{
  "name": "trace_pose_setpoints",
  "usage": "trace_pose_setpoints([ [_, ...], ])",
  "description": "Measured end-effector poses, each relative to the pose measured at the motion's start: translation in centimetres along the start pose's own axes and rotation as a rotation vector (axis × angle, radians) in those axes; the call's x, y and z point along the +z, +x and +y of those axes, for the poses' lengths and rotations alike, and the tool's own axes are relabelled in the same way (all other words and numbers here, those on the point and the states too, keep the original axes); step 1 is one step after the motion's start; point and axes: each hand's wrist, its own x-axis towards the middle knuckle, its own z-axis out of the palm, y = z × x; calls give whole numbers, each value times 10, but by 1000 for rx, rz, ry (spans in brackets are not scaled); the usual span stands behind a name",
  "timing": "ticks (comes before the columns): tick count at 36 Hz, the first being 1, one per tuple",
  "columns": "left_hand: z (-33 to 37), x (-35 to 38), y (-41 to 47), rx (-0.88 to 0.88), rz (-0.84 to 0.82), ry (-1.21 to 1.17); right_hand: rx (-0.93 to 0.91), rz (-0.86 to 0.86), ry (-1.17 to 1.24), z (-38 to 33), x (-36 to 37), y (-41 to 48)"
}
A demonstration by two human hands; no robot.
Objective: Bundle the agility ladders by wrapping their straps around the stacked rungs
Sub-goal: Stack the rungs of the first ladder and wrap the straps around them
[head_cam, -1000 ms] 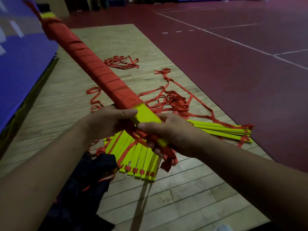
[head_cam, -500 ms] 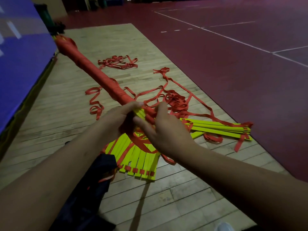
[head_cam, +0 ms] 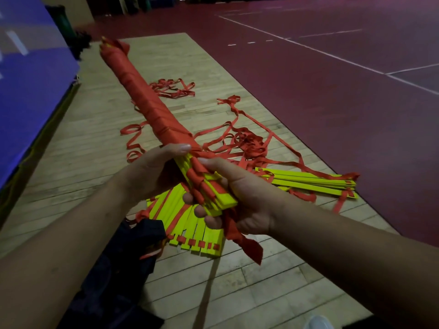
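Wrapped ladder bundle (head_cam: pixel 147 98) held off the floor, slanting from near centre up to far left. Red strap wound tight over most of its length; near end shows bare yellow rungs (head_cam: pixel 224 201), stacked flat.
Left hand (head_cam: pixel 152 172) grips the bundle where the wrapping ends, thumb on top, fingers curled beneath.
Right hand (head_cam: pixel 240 198) grips the bare near end, thumb laid along the top, fingers curled round from below and pinning loose strap turns against the rungs.
Strap tail (head_cam: pixel 247 245) hangs from under the right hand, twisted.
Wooden floor (head_cam: pixel 95 115) below: a fanned ladder (head_cam: pixel 190 224) under the hands, yellow rungs spread with red strap between them. A stacked ladder (head_cam: pixel 308 184) lies to the right, near the edge of the red court floor (head_cam: pixel 332 91).
Loose straps (head_cam: pixel 247 143) tangled between the two ladders; a smaller strap heap (head_cam: pixel 173 87) farther off.
Dark fabric (head_cam: pixel 128 257) near left, touching the fanned ladder.
Blue mat (head_cam: pixel 28 91) along the left edge.
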Motion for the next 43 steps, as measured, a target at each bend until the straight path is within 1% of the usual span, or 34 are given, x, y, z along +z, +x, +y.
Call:
trace_pose_setpoints([
  [2, 0, 2, -2, -2, -25, -28, -48, 47, -18, -2, 0, -2],
  [6, 2, 5, -4, -23, -127, -120, -144, 125, -74, -6, -2, 3],
  [8, 5, 3, -6, -57, -225, -116, -184, 185, -158, -7, -3, 3],
  [10, 7, 2, -8, -116, -297, -60, -221, 257, -300, -8, -9, 3],
  [11, 7, 3, -9, -156, -291, -13, -237, 304, -410, -8, -14, 4],
  [13, 6, 9, -10, -223, -215, 71, -272, 409, -647, -7, -23, 8],
  [15, 6, 19, -8, -234, -132, 112, -285, 502, -854, -7, -27, 12],
  [17, 5, 31, -4, -224, -58, 97, -295, 598, -1107, -7, -26, 17],
  [19, 3, 43, 2, -212, 7, 35, -309, 689, -1390, -6, -21, 21],
  [21, -3, 50, 7, -191, 79, 10, -352, 734, -1570, 0, -17, 21],
  [22, -4, 51, 8, -173, 103, 9, -370, 741, -1605, 2, -15, 20],
  [23, -5, 50, 8, -150, 110, -3, -392, 733, -1606, 4, -14, 20],
  [24, -5, 48, 8, -138, 99, -18, -400, 702, -1557, 4, -13, 19],
  [25, -4, 45, 7, -127, 75, -32, -386, 659, -1455, 4, -10, 18],
  [26, -2, 42, 6, -107, 53, -53, -353, 609, -1298, 2, -9, 17],
  [27, -1, 38, 5, -80, 21, -83, -308, 569, -1092, -2, -7, 16],
  [28, 1, 35, 3, -57, -6, -118, -239, 533, -855, -6, -6, 14],
  [30, 2, 29, 0, -24, -44, -152, -104, 394, -404, -11, -7, 8],
  [31, 2, 27, -2, -11, -59, -139, -44, 308, -270, -12, -8, 4],
  [32, 3, 26, -3, 2, -77, -119, 12, 221, -198, -12, -8, 2],
  [34, 2, 24, -4, 25, -105, -101, 72, 105, -110, -10, -9, -1],
  [36, 2, 22, -5, 39, -129, -108, 81, 85, -57, -7, -10, 2],
  [39, 2, 15, -3, 66, -210, -159, 77, 64, -17, -2, -6, 6],
  [41, 3, 10, -4, 73, -254, -186, 68, 30, -23, 0, -4, 7],
  [43, 3, 5, -5, 64, -278, -177, 30, 34, -86, -1, -4, 7],
])
